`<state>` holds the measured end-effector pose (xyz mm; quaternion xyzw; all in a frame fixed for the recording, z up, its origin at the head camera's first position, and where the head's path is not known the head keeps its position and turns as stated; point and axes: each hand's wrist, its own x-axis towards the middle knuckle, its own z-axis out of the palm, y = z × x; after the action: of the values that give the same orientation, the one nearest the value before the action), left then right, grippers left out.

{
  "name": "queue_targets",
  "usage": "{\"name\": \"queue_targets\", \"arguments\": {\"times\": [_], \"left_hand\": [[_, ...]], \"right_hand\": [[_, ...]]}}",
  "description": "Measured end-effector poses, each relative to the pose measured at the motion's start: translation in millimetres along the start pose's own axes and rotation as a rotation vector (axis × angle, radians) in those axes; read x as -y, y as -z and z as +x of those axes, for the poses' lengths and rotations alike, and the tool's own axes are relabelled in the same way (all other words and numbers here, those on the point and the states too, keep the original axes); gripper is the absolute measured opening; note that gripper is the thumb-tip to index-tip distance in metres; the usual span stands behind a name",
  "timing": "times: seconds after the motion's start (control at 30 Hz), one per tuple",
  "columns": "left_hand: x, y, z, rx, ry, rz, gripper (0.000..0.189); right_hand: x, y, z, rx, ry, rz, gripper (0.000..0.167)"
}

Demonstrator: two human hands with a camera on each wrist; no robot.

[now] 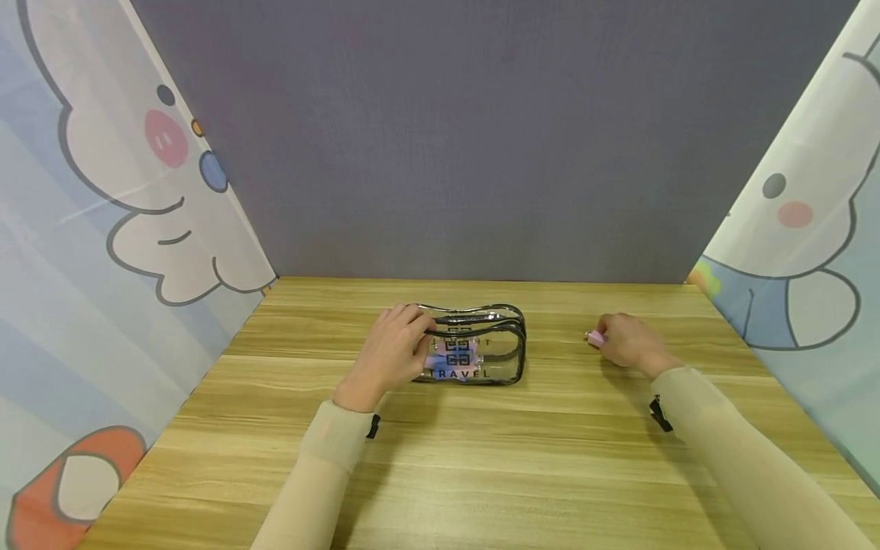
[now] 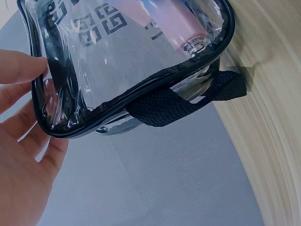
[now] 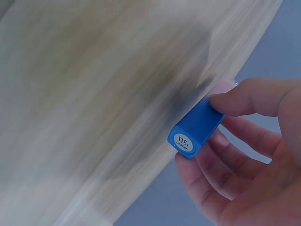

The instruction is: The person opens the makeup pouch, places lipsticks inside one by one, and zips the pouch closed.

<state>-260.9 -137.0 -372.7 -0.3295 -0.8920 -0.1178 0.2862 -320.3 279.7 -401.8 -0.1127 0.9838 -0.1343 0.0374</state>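
A clear pouch [image 1: 505, 367] with black piping and the word TRAVEL on its front stands on the table. Pink and blue tubes [image 2: 176, 23] show through its see-through wall. At the pouch's left end my left hand [image 1: 395, 347] grips the top edge, thumb on one side and fingers on the other. Off to the right, my right hand [image 1: 629, 340] pinches a lipstick [image 3: 200, 122] between thumb and fingers, close over the table. The lipstick is blue at one end, with a round label reading 115, and pink at the other.
The wood-grain table [image 1: 467, 466] runs back to a dark grey panel [image 1: 440, 153]. Curtains printed with cartoon figures hang at the left [image 1: 103, 229] and right. A black strap [image 2: 164, 106] sticks out from the pouch's side.
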Motion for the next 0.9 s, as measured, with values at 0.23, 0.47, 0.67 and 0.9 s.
{"name": "queue_targets", "arguments": {"times": [0.23,0.47,0.67,0.9], "left_hand": [[-0.5,0.4,-0.4,-0.004,-0.003,-0.003,0.012],[0.0,-0.7,-0.3,-0.012,-0.005,-0.003,0.011],[0.5,-1.3,-0.4,-0.019,-0.005,-0.008,0.011],[0.8,-1.8,-0.2,-0.019,-0.008,-0.011,0.012]], "right_hand": [[17,3,-3.2,-0.030,0.034,-0.022,0.027],[34,8,-5.8,-0.069,0.076,-0.020,0.026],[45,12,-8.7,-0.116,0.123,-0.042,0.025],[56,17,-11.5,-0.122,0.141,-0.041,0.027]]}}
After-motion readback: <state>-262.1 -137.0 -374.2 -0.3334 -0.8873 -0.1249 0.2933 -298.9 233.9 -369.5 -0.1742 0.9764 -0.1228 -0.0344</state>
